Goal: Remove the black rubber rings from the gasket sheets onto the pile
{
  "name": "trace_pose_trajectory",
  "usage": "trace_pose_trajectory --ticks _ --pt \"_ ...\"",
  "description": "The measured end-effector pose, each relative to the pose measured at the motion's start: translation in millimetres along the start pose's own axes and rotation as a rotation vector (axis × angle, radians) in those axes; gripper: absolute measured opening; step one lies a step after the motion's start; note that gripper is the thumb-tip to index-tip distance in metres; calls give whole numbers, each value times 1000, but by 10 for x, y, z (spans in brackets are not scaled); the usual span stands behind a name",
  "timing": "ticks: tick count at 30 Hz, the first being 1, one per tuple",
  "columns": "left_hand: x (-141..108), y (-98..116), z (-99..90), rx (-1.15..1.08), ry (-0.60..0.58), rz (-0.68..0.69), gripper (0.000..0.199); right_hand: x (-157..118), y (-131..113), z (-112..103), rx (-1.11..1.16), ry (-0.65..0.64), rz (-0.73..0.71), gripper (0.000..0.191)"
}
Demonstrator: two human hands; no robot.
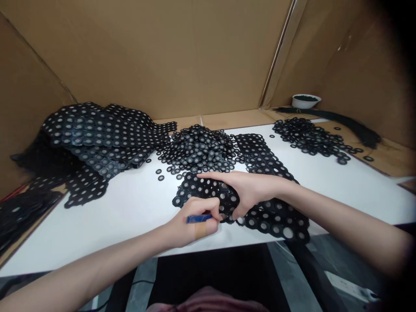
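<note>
My left hand [198,221] is closed around a small blue-handled tool [197,218]; its tip, too small to make out, is at the near edge of a sheet of joined black rings [260,216]. A tan strip like a bandage wraps one finger of this hand. Across the same sheet lies my right hand [250,187], thumb and index finger spread apart and resting on the rings. Some of its other fingers are hidden. The sheet bends at the right and runs back toward a heap of loose black rings [201,149].
A big folded pile of linked ring sheet [104,130] fills the left back. At the right are more loose rings [312,136], a bundle of black strands [351,125] and a white bowl [305,102] with dark bits. Cardboard walls [195,56] surround the white tabletop [136,203].
</note>
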State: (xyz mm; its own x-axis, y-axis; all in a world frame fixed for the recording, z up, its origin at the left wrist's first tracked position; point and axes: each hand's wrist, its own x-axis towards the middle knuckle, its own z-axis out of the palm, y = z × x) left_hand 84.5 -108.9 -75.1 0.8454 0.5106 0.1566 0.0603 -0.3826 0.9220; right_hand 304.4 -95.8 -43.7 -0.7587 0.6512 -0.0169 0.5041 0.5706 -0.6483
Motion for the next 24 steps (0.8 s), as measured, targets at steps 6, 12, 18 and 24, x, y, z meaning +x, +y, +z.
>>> trace_pose_trajectory --ticks 6,12,18,24 --pt "-3 9 7 22 0 18 19 -15 -11 -4 5 12 15 114" --pt "-17 49 21 174 -60 39 16 -15 -16 -3 35 11 -12 111" --pt "4 73 -15 147 -95 -5 18 -18 -31 16 34 17 -45 106" --pt "31 90 -15 150 -144 -3 19 -1 -70 16 34 8 -27 106"
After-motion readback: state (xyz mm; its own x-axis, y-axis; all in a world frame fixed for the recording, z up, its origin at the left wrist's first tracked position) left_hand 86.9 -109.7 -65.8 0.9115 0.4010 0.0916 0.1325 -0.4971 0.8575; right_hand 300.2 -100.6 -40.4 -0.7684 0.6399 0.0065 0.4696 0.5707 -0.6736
